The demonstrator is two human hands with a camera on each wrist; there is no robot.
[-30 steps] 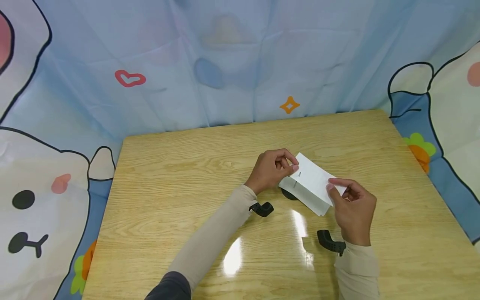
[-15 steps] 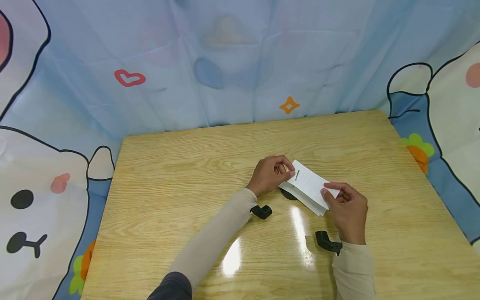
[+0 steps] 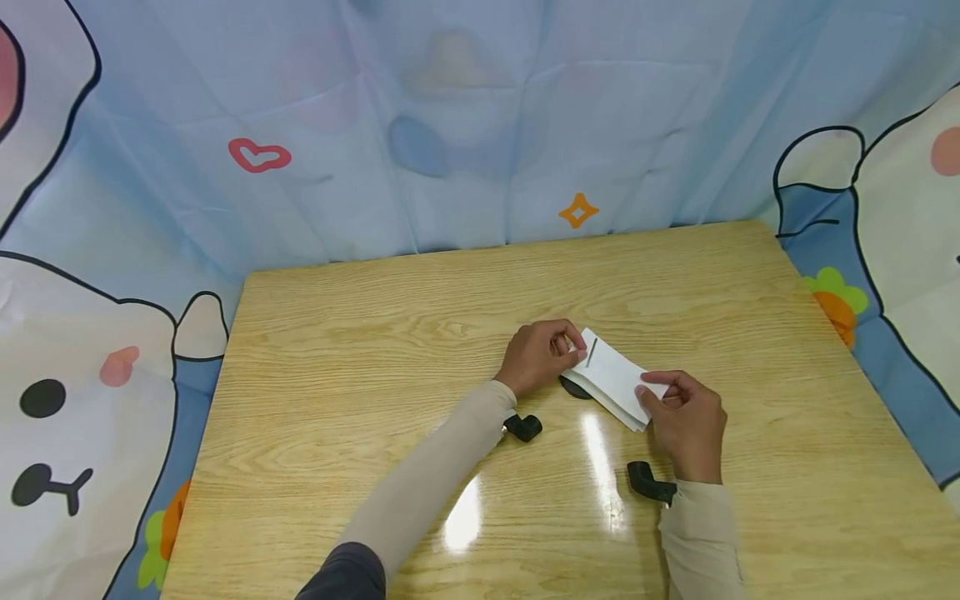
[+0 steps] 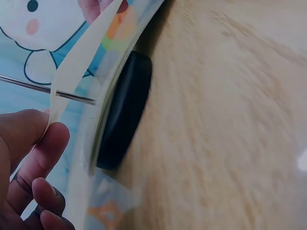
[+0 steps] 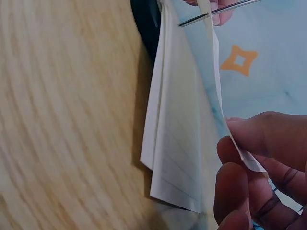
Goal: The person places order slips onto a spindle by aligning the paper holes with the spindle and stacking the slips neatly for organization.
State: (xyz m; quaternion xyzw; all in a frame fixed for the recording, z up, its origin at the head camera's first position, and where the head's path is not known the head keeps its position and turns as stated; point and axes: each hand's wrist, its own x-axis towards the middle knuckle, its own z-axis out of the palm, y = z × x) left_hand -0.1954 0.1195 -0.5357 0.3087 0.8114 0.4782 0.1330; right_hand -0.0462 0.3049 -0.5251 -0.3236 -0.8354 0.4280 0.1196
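A paper spike with a round black base stands on the table, its thin metal rod upright. White paper slips lie stacked on the base. Above them, the rod passes through one more white slip near its left end. My left hand pinches that end between thumb and index finger. The opposite end is pinched by my right hand. In the right wrist view a gap shows between the held slip and the stack, and the slip bows slightly.
The wood-grain table reaches back to a light blue cartoon-print curtain. Black wrist-worn camera mounts stick out from both sleeves. Glare spots shine on the near tabletop.
Both hands have lowered the slip along the rod towards the stack, and more of the rod now shows above it. My right hand has also shifted a little left.
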